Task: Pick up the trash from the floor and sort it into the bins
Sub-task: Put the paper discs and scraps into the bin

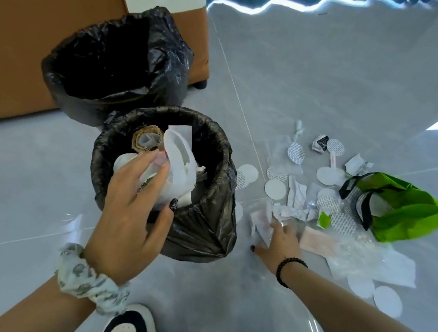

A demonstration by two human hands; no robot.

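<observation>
Head view: left hand (132, 210) hovers over the near bin (220, 166), fingers spread and loose; white paper or plastic lies just under the fingertips, but whether the hand actually pinches anything, cannot tell. Near bin is already part full: a cardboard roll (146, 138) and white paper strips (180, 161). Far bin (60, 68) behind it looks dark, contents not visible.

Right hand (281, 240) is down on the floor (329, 82), palm down, fingers reaching into crumpled white paper (286, 212); fingers not closed on it, nothing lifted yet. Rest of the trash sits scattered to the right: round white liners (275, 188), a green bag (408, 210), a pink packet (315, 242), clear plastic film (357, 253).

Step in hand, by my read: right hand gathers a paper piece. To do it well: curl fingers under the crumple, take like material only, leave the discs and film for a separate pass, clear the left hand from the bin mouth before dropping. Thin discs lie flat on glossy tile, so likely need a fingernail edge lift.
</observation>
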